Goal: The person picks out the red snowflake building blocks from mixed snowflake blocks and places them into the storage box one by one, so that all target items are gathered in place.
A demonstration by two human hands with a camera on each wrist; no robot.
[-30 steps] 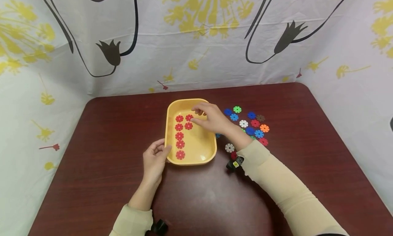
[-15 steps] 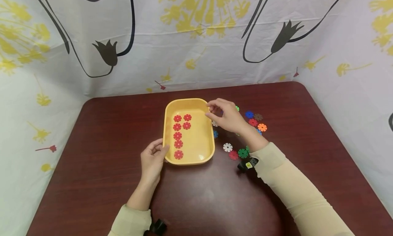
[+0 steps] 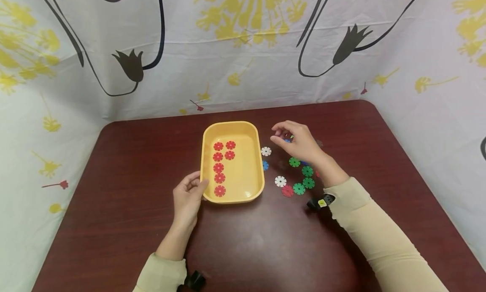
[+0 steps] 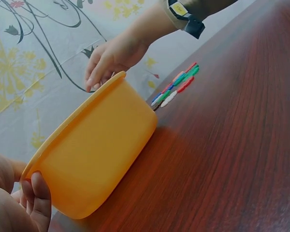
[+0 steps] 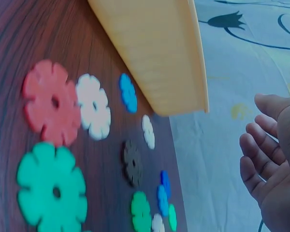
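Observation:
A yellow plastic tray [image 3: 244, 169] lies on the table, with several red notched discs [image 3: 219, 178] in two columns along its left side. My left hand [image 3: 187, 199] grips the tray's left rim, thumb over the edge and fingers outside, as the left wrist view also shows. To the right of the tray, above the loose discs, hovers my right hand [image 3: 301, 144]. In the right wrist view this hand [image 5: 278, 154] has loosely bent fingers and holds nothing. It hides part of the disc pile from the head camera.
Loose snowflake-like discs are scattered right of the tray: a white one [image 3: 280, 181], a red one [image 3: 287, 191], a green one [image 3: 299, 188], and blue and brown ones. A patterned white cloth [image 3: 235, 51] rises behind the dark red table [image 3: 152, 165].
My right hand has moved right, from over the tray to above the loose discs. The left hand keeps its grip on the rim, and the red discs stay in place.

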